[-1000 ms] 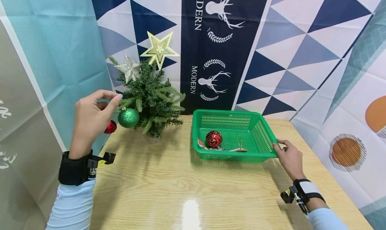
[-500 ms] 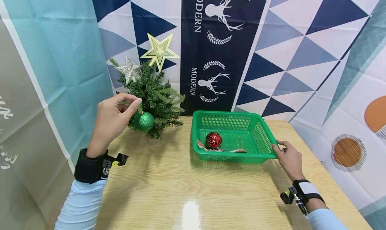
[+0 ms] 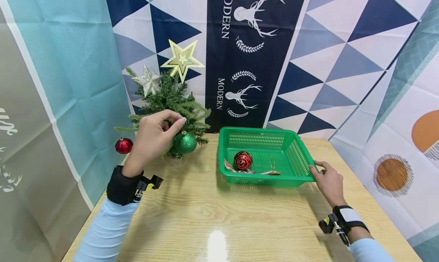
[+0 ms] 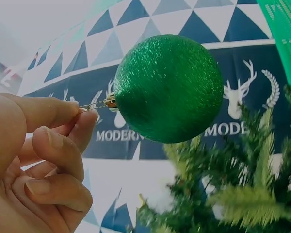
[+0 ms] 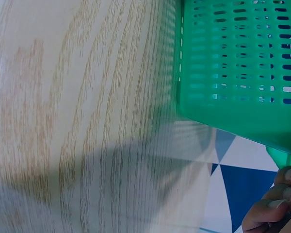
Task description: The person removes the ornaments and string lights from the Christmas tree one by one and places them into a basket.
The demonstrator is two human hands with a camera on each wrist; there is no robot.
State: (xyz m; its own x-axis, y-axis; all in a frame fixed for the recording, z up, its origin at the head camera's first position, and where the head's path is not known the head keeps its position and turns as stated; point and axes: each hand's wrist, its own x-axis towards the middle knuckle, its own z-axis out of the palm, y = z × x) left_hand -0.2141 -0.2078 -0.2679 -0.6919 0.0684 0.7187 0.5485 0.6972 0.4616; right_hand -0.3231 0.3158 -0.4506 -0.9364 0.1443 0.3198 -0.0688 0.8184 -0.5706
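Note:
My left hand pinches the thin gold loop of a glittery green Christmas bauble between thumb and forefinger. In the left wrist view the bauble hangs clear of the fingers, and the loop runs from its gold cap to the fingertips. Behind that hand stands a small artificial Christmas tree, partly covered by it. The bauble is in front of the tree's lower right branches; whether it touches them I cannot tell. At the right, my right hand holds the near right corner of a green plastic basket by its rim.
Inside the basket lie a red bauble with gold swirls and some small flat ornaments. The tree carries a gold star, a silver star and a red ornament. Patterned cloth walls enclose the wooden table.
My left hand has moved rightward across the front of the tree, carrying the green bauble by its loop. The red ornament at the left shows again. My right hand stays on the basket.

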